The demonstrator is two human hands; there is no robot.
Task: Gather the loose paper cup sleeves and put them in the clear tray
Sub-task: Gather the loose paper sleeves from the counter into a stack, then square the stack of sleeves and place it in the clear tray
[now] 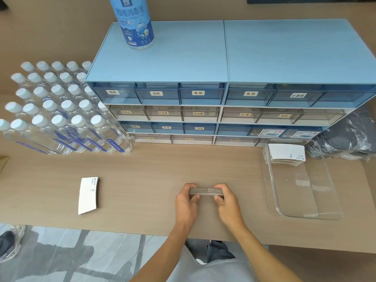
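Note:
A stack of flattened white paper cup sleeves (206, 191) stands on edge on the table in front of me. My left hand (186, 202) grips its left end and my right hand (227, 202) grips its right end. Another small pile of sleeves (88, 195) lies flat on the table far to the left, untouched. The clear tray (305, 215) sits at the right of the table, apart from my hands. A stack of sleeves (285, 152) lies in the tray's far end; its near part holds nothing.
A blue and white drawer cabinet (223, 110) fills the back of the table, with a disinfectant bottle (134, 21) on top. Several water bottles (61, 110) stand at the back left. Plastic-wrapped dark items (350, 139) lie behind the tray. The table's front edge runs just below my wrists.

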